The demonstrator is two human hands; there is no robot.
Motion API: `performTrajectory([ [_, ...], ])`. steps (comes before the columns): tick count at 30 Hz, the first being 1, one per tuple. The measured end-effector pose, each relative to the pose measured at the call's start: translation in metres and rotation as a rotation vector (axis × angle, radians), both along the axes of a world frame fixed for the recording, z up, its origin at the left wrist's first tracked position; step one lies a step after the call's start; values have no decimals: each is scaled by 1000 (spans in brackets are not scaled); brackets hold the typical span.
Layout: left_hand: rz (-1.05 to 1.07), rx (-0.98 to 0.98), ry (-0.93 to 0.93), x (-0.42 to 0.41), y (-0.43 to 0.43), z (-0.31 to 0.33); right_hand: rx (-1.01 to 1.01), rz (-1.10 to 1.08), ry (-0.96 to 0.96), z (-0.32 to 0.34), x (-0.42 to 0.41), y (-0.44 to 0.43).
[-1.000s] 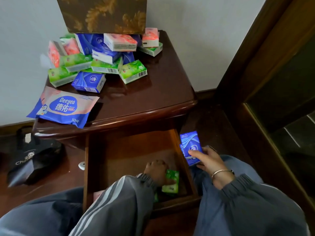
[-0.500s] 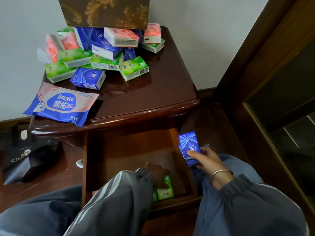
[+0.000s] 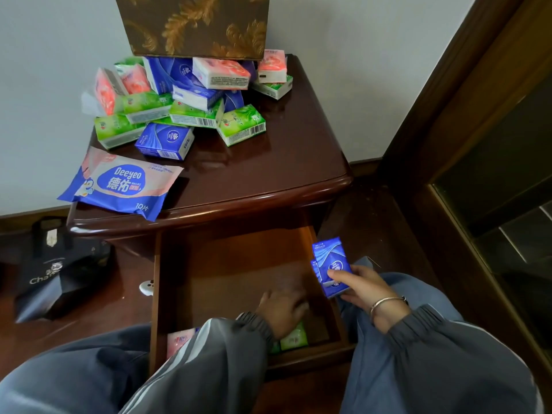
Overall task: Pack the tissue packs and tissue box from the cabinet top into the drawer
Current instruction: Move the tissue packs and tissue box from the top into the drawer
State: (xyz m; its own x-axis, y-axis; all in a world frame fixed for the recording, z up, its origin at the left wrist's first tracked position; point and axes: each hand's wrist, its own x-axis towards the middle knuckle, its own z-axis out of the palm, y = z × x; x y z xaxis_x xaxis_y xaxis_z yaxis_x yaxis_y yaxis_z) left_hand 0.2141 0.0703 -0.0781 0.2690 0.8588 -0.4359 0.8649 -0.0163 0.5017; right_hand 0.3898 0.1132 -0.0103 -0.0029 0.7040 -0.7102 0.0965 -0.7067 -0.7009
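Green pack (image 3: 294, 339) and pink pack (image 3: 179, 342) (perhaps more) are lodged in the drawer (image 3: 233, 273). 2 blue packs (image 3: 330, 264) are gripped by the right hand (image 3: 363, 286). The blurred left hand (image 3: 282, 309) cannot be judged. Pile (image 3: 191, 112) and box (image 3: 194, 25) are left on the cabinet (image 3: 268, 162).

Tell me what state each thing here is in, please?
Drawer: open, pulled out.
Tissue box: upright at the cabinet top's back.
Pack pile: heaped on the cabinet top.
Wipes pack: flat, overhanging the top's left edge.
Blue pack: gripped by right hand at the drawer's right wall.
Green pack: in the drawer, under left hand; grip blurred.
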Motion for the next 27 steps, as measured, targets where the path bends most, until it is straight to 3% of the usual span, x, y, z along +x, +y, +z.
performTrajectory([
  [2,570,-97,-460,1,8,24,-30,61,21,0,-3,-2],
  [3,750,-223,-711,0,13,36,-48,103,34,-1,-4,-4],
  [5,806,-462,-980,-2,19,51,-85,183,91,0,-9,-7],
  [7,740,-537,-958,-2,19,63,-110,234,144,-1,-12,-11],
  [10,807,-466,-933,-2,19,64,-77,323,113,-2,-12,-13],
  [14,907,-283,-841,-14,25,49,109,452,-399,-3,0,-9],
  [17,822,-248,-648,-11,29,31,-21,560,-553,-8,4,-8],
  [21,676,-286,-587,4,37,19,-179,653,-498,-17,-2,-16],
  [23,586,-279,-522,6,41,15,-198,583,-446,-20,-2,-18],
  [27,582,-304,-576,6,42,5,-273,390,-268,-25,1,-19],
])
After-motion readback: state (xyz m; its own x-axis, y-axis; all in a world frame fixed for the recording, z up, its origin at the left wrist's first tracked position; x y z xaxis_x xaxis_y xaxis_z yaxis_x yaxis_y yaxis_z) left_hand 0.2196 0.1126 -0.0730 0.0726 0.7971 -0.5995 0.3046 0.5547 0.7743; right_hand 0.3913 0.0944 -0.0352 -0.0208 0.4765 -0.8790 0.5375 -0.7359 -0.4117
